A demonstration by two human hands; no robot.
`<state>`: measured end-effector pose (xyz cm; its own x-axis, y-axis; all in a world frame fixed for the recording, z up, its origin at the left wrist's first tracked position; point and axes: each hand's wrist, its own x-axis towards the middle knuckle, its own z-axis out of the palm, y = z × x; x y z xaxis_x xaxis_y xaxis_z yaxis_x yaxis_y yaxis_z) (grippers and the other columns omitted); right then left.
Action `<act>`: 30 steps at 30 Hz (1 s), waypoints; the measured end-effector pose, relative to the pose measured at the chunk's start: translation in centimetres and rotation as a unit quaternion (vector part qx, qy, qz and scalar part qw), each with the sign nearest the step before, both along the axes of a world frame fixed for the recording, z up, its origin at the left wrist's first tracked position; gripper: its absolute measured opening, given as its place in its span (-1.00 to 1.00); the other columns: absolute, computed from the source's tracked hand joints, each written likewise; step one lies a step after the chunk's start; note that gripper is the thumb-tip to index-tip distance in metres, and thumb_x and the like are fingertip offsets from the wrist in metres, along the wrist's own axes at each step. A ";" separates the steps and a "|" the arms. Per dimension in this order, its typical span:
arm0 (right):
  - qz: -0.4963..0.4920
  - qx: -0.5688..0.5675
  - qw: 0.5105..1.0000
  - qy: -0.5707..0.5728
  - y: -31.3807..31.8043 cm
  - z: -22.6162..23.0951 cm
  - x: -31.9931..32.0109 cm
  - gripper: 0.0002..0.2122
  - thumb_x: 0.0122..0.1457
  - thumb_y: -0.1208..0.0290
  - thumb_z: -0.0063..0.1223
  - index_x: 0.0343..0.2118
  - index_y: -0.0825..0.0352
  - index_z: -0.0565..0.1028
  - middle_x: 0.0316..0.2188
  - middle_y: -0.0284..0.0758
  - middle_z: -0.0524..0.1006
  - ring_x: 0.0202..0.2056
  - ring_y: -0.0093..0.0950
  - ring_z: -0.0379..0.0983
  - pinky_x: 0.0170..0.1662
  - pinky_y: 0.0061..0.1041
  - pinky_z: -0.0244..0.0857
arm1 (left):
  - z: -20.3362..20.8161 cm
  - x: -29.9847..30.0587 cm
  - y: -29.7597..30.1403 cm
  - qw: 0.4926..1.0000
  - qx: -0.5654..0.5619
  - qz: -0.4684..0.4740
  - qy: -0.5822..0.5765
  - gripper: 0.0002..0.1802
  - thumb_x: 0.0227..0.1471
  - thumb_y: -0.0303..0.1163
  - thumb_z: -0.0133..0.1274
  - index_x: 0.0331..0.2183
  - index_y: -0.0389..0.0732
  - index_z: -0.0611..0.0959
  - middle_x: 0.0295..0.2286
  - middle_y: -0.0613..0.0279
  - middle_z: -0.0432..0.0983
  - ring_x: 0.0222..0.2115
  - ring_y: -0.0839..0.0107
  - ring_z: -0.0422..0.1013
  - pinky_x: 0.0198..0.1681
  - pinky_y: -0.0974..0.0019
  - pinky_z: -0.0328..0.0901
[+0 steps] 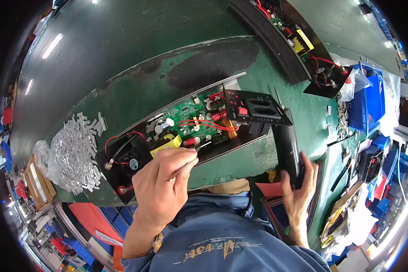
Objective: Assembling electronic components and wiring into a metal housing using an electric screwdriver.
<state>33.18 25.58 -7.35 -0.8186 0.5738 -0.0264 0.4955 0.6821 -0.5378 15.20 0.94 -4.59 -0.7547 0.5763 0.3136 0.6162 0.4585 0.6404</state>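
Observation:
My left hand (163, 183) is closed in a pinch on a thin silvery metal piece (204, 146), too small to identify, over the near edge of an open power inverter. Inside its long metal housing lies a green circuit board (180, 112) with red wires and a yellow transformer (167, 146). A black socket panel (258, 108) with a red switch stands tilted at the right end. At the left end is a black panel (130, 164) with cables attached. My right hand (299, 181) wraps round a black electric screwdriver (286, 145), its long bit pointing away from me beside the socket panel.
A heap of small silvery metal pieces (77, 154) lies on plastic at the left. A second open inverter (285, 41) sits at the far right. Blue bins (367, 99), loose metal parts and black pliers (342, 174) are along the right side. The green bench's front edge is close to my body.

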 end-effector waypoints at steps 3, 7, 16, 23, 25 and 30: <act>-0.102 -0.280 0.954 0.023 -2.3 -1.3 4.7 -0.45 0.12 0.44 0.28 0.18 0.34 0.34 -0.17 -0.28 0.46 -0.19 -0.44 0.40 -0.08 -0.38 0.35 | 0.0 -0.2 0.2 1.000 -0.011 -0.001 0.012 -0.76 0.03 -0.59 0.26 -0.22 -0.27 0.59 -0.36 0.13 0.64 -0.41 0.23 0.59 -0.40 0.32 0.45; -0.101 -0.558 0.821 -0.066 -4.6 -1.7 7.9 -0.55 0.05 0.46 0.32 0.01 0.32 0.39 -0.35 -0.41 0.52 -0.33 -0.59 0.43 -0.23 -0.53 0.34 | 0.2 0.3 0.5 1.000 -0.012 -0.005 -0.006 -0.78 0.06 -0.67 0.21 -0.23 -0.31 0.57 -0.33 0.04 0.63 -0.34 0.16 0.59 -0.27 0.26 0.47; 0.096 -0.509 0.854 -0.052 -8.5 -1.9 6.0 -0.59 0.42 0.22 -0.22 0.21 0.36 0.25 -0.22 -0.04 0.56 -0.19 -0.19 0.54 -0.02 -0.25 0.35 | -0.4 0.0 0.6 0.998 -0.009 -0.022 0.057 -0.78 0.02 -0.67 0.26 -0.29 -0.36 0.54 -0.33 0.07 0.63 -0.40 0.14 0.58 -0.39 0.24 0.46; 0.080 -0.530 0.842 -0.062 -8.5 -3.1 6.6 -0.56 0.45 0.15 -0.37 0.21 0.36 0.27 -0.41 -0.08 0.48 -0.41 -0.23 0.45 -0.22 -0.28 0.32 | -0.6 0.3 0.0 0.999 -0.008 -0.021 0.026 -0.82 0.14 -0.68 0.15 -0.18 -0.37 0.57 -0.28 0.04 0.60 -0.33 0.32 0.55 -0.30 0.34 0.49; 0.083 -0.526 0.843 -0.068 -8.3 -3.1 6.6 -0.56 0.45 0.15 -0.38 0.21 0.36 0.27 -0.44 -0.09 0.47 -0.43 -0.23 0.44 -0.24 -0.28 0.31 | -0.8 0.2 0.2 0.999 -0.005 -0.022 0.029 -0.82 0.13 -0.68 0.15 -0.19 -0.37 0.58 -0.28 0.04 0.60 -0.34 0.32 0.55 -0.30 0.34 0.49; 0.098 -0.523 0.844 -0.062 -7.9 -2.3 5.4 -0.57 0.46 0.16 -0.35 0.22 0.36 0.28 -0.30 -0.09 0.52 -0.29 -0.29 0.51 -0.14 -0.36 0.35 | -0.1 0.0 0.3 1.000 -0.018 0.001 0.016 -0.73 -0.01 -0.65 0.29 -0.23 -0.34 0.58 -0.35 0.09 0.63 -0.39 0.17 0.58 -0.33 0.28 0.46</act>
<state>38.59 17.68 -9.61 -0.8484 0.0364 -0.5281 0.5257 -0.0588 -0.8487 15.24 1.21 -4.65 -0.7464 0.5857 0.3160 0.6344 0.4830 0.6035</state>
